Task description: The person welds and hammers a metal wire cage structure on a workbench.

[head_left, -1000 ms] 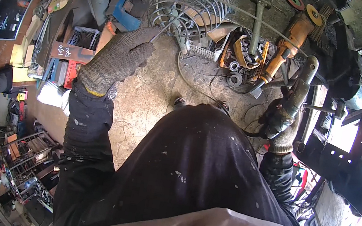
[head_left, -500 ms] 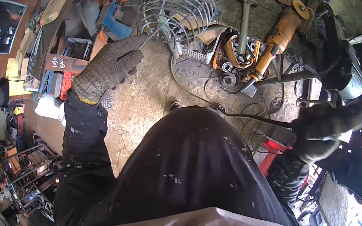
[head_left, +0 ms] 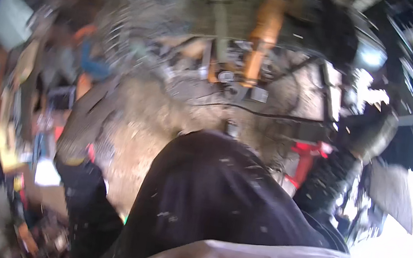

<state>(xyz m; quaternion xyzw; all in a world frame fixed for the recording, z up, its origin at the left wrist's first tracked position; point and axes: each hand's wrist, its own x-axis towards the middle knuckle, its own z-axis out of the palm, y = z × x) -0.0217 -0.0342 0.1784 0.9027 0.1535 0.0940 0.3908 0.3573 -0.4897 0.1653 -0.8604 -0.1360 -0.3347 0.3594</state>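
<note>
Ahead, left to right, I have wire rings [head_left: 142, 23], hammer [head_left: 220, 29], grinder [head_left: 265, 28], the last two side by side. Left hand [head_left: 88, 119] nearer me than the rings; right hand [head_left: 370, 134] well right of the grinder. Cable [head_left: 272, 116] crosses the floor [head_left: 146, 120] leftward from near the right hand.

No lettering, label, number or sign is legible through the heavy motion blur.
</note>
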